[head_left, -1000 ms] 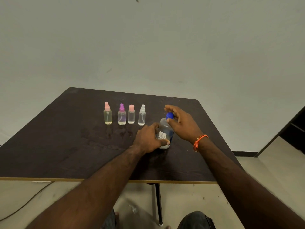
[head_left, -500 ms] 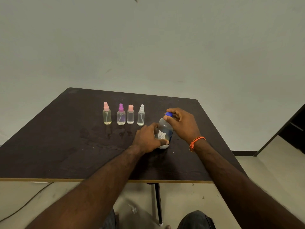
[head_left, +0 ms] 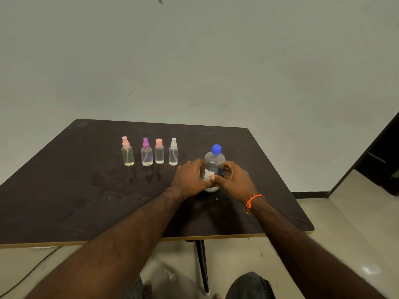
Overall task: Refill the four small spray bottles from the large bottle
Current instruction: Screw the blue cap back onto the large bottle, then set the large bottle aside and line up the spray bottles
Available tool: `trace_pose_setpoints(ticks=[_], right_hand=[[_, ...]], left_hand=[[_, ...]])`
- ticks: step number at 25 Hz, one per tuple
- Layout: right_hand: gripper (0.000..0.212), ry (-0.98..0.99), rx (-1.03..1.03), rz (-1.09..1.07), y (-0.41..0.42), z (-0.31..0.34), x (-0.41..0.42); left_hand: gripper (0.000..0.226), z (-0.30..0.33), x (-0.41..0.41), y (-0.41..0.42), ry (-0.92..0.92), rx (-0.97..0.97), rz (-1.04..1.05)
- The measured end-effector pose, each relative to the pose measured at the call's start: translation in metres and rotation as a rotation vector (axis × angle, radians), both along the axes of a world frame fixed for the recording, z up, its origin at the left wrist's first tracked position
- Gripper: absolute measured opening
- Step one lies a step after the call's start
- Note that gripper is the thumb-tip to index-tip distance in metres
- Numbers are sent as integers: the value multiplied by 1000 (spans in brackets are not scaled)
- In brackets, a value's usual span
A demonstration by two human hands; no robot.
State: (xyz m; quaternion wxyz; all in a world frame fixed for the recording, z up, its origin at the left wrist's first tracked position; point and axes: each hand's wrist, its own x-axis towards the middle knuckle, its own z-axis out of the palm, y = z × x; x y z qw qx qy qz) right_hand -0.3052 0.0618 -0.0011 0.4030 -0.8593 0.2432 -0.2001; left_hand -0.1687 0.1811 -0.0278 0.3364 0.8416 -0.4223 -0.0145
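The large clear bottle (head_left: 214,164) with a blue cap (head_left: 216,149) stands upright on the dark table (head_left: 64,190), right of centre. My left hand (head_left: 190,179) grips its body from the left. My right hand (head_left: 234,180) holds the body from the right, thumb across the label. To the left stand several small spray bottles in a row: a pink-topped yellowish one (head_left: 127,152), a purple-topped one (head_left: 146,153), a pink-capped one (head_left: 159,152) and a white-topped one (head_left: 173,152). All keep their tops on.
Wet smears mark the table in front of the small bottles (head_left: 138,180). The table's front edge (head_left: 129,241) runs close to me, its right edge drops to the floor (head_left: 345,223). A dark doorway (head_left: 384,160) lies at the far right.
My right hand left the blue cap and dropped to the bottle's body. The left hand stayed on the bottle, which remains upright.
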Motion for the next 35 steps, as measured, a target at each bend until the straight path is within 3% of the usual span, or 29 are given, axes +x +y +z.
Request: trace_pose_setpoints(ticks=[12,15,18,20,23,31,33,35], right_hand=[[52,3,77,-118,-56,-3,-40],[70,13,85,-148,-51,-4,-40],[81,-217,-234,-316,-29,6,-41],[69,-438,-478,-231,-5,21,-34],[55,-519,-621,-6,42,40,0],[78,7,-427,95,68,23,108],[85,74,-343,84,58,15,123],[94,103,-242,57,50,7,136]], left_hand=[[88,-4,-26,-73,22,53,-170],[94,-4,-25,-64,60,79,-167],[92,4,-16,-43,4,56,-155],[82,16,-4,-23,-45,35,-157],[65,30,22,17,-81,-34,-118],[44,44,91,130,-270,-120,259],[57,37,105,148,-236,-138,415],[83,27,119,157,-99,-125,564]])
